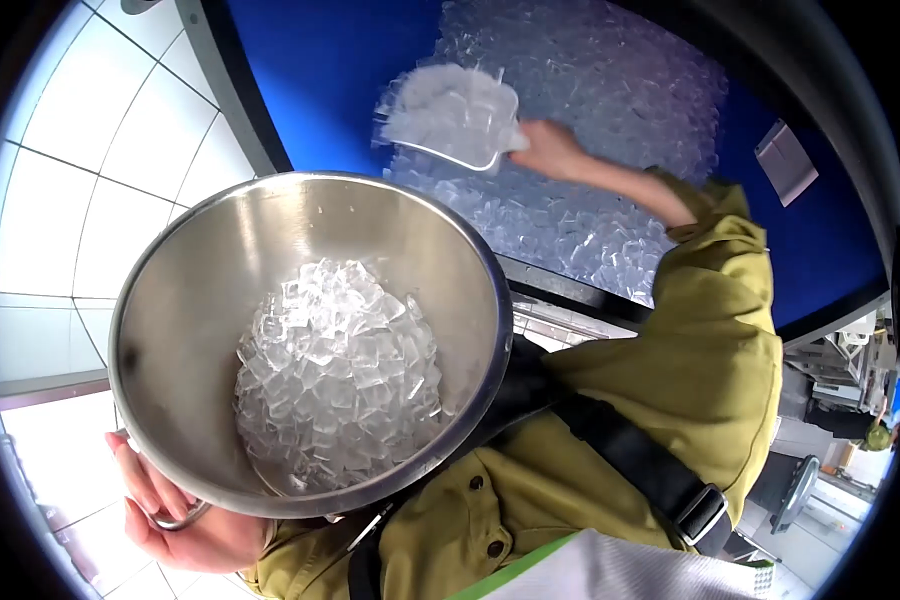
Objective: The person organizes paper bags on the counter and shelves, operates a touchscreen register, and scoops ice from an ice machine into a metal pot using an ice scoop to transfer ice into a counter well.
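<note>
A large steel bucket tilts toward me, partly filled with ice cubes. My left hand is closed around the ring handle on the bucket's lower left side. Up in the ice bin, my right hand grips the handle of a clear ice scoop, which is heaped with ice and slightly blurred. The scoop is above the bed of loose ice, beyond the bucket's far rim.
The ice bin has blue inner walls and a dark frame edge. A pale label is on its right wall. White tiles lie at the left. Another person is far off at the right, near equipment.
</note>
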Available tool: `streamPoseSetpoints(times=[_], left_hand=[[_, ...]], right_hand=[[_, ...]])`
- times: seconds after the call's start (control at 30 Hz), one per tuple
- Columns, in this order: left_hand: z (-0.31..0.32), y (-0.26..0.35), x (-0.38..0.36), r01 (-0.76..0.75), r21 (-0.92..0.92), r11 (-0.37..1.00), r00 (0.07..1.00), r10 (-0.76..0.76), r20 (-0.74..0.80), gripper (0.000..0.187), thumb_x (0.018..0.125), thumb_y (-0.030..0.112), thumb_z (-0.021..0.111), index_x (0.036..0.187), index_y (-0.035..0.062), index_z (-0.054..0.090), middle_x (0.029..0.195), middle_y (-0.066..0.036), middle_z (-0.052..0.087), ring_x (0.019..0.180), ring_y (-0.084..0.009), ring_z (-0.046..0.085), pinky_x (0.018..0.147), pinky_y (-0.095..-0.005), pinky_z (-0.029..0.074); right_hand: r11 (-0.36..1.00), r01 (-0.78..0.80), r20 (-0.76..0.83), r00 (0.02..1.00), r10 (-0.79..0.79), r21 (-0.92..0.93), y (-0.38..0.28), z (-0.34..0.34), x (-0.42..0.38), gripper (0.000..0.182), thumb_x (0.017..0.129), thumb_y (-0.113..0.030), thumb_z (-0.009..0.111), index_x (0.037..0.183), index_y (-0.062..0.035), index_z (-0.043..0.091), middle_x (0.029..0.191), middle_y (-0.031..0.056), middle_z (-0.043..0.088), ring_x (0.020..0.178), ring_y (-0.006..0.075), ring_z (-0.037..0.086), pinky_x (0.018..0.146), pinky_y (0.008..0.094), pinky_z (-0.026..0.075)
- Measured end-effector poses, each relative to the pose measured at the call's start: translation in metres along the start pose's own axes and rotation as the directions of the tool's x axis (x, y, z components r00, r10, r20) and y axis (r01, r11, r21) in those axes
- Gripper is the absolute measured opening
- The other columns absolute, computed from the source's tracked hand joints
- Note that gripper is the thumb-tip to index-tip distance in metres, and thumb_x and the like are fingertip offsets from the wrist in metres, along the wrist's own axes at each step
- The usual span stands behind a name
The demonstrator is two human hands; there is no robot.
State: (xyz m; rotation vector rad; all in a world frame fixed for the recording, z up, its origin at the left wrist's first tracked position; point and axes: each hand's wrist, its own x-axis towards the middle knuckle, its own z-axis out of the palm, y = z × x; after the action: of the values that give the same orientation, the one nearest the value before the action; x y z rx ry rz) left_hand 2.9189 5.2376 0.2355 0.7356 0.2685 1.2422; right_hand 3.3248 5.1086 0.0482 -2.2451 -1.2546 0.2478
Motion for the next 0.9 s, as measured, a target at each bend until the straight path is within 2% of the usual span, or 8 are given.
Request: streamPoseSetpoints(times=[0.1, 0.23, 0.33, 0.43, 0.53, 0.57, 0.83, 0.9], left_hand=[[-0.001, 0.003, -0.004, -0.053, 0.069, 0.996, 0.998, 0.054, -0.026, 0.029, 0.077, 0.012, 0.041, 0.097, -0.0083, 0.038, 0.058, 0.004, 0.034, 0.047, -0.0037, 0.033, 0.064, -0.0168, 0.035], [0.005, -0.004, -0.002, -0.069, -0.048, 0.996, 0.998, 0.068, -0.018, 0.025, 0.077, 0.012, 0.042, 0.094, -0.0059, 0.038, 0.057, 0.004, 0.034, 0.048, -0.0044, 0.034, 0.069, -0.0196, 0.035], [0.007, -0.003, -0.003, 0.112, -0.176, 0.978, 0.984, -0.085, 0.157, 0.011, 0.075, 0.010, 0.044, 0.068, 0.0093, 0.036, 0.052, 0.004, 0.030, 0.048, -0.0050, 0.032, 0.075, -0.0238, 0.033], [-0.005, 0.000, -0.002, 0.111, -0.184, 0.977, 0.988, -0.088, 0.128, 0.012, 0.076, 0.012, 0.044, 0.066, 0.0094, 0.037, 0.050, 0.004, 0.028, 0.047, -0.0052, 0.031, 0.075, -0.0233, 0.033], [-0.009, -0.003, 0.000, 0.071, -0.015, 0.997, 0.995, -0.070, 0.073, 0.017, 0.075, 0.013, 0.044, 0.061, 0.0114, 0.035, 0.046, 0.004, 0.025, 0.044, -0.0055, 0.029, 0.069, -0.0207, 0.035], [-0.006, -0.003, 0.001, 0.070, -0.002, 0.998, 0.996, -0.070, 0.058, 0.017, 0.075, 0.013, 0.044, 0.061, 0.0116, 0.035, 0.046, 0.004, 0.025, 0.043, -0.0056, 0.029, 0.069, -0.0205, 0.035], [0.001, 0.002, 0.008, 0.049, -0.054, 0.997, 0.997, -0.052, -0.059, 0.023, 0.077, 0.017, 0.042, 0.056, 0.0132, 0.032, 0.045, 0.004, 0.027, 0.043, -0.0064, 0.031, 0.066, -0.0216, 0.036], [0.000, 0.002, 0.008, -0.031, 0.008, 0.999, 0.998, 0.031, -0.054, 0.030, 0.077, 0.013, 0.041, 0.101, -0.0044, 0.035, 0.054, 0.005, 0.031, 0.046, -0.0038, 0.034, 0.072, -0.0191, 0.037]], right_hand=[[0.957, 0.182, 0.062, 0.983, -0.173, -0.224, -0.083, -0.061, 0.006, 0.022, 0.066, -0.018, 0.058, 0.081, -0.0028, 0.055, 0.070, 0.0150, 0.059, 0.063, 0.0290, 0.058, 0.056, 0.0379, 0.046], [0.531, 0.592, 0.223, 0.767, -0.601, -0.607, -0.163, -0.071, -0.003, 0.013, 0.065, -0.013, 0.057, 0.074, -0.0040, 0.053, 0.064, 0.0111, 0.058, 0.056, 0.0254, 0.058, 0.051, 0.0367, 0.048], [0.680, 0.528, 0.058, 0.809, -0.585, -0.509, -0.129, -0.082, -0.006, 0.014, 0.064, -0.010, 0.056, 0.076, -0.0034, 0.054, 0.061, 0.0109, 0.057, 0.056, 0.0260, 0.058, 0.052, 0.0378, 0.048], [0.626, 0.110, 0.249, 0.959, 0.138, -0.772, -0.031, -0.088, -0.003, 0.027, 0.061, -0.010, 0.059, 0.088, -0.0049, 0.055, 0.085, 0.0169, 0.057, 0.075, 0.0294, 0.057, 0.064, 0.0391, 0.046], [0.906, -0.171, 0.550, 0.746, 0.376, -0.388, 0.106, -0.022, -0.023, 0.061, 0.056, -0.009, 0.059, 0.115, -0.0091, 0.043, 0.086, 0.0153, 0.058, 0.078, 0.0241, 0.058, 0.067, 0.0338, 0.046], [0.787, -0.272, 0.510, 0.637, 0.578, -0.553, 0.117, 0.022, -0.017, 0.055, 0.058, -0.012, 0.056, 0.112, -0.0085, 0.044, 0.081, 0.0148, 0.060, 0.070, 0.0238, 0.060, 0.065, 0.0336, 0.047], [0.932, -0.345, 0.025, 0.937, 0.350, -0.112, 0.106, 0.204, 0.027, 0.050, 0.063, -0.033, 0.060, 0.099, 0.0003, 0.050, 0.092, 0.0177, 0.057, 0.087, 0.0286, 0.055, 0.073, 0.0388, 0.044], [0.908, -0.397, 0.129, 0.902, 0.413, -0.133, 0.066, 0.160, 0.016, 0.048, 0.064, -0.033, 0.059, 0.101, -0.0039, 0.050, 0.095, 0.0162, 0.056, 0.089, 0.0305, 0.053, 0.075, 0.0396, 0.043]])
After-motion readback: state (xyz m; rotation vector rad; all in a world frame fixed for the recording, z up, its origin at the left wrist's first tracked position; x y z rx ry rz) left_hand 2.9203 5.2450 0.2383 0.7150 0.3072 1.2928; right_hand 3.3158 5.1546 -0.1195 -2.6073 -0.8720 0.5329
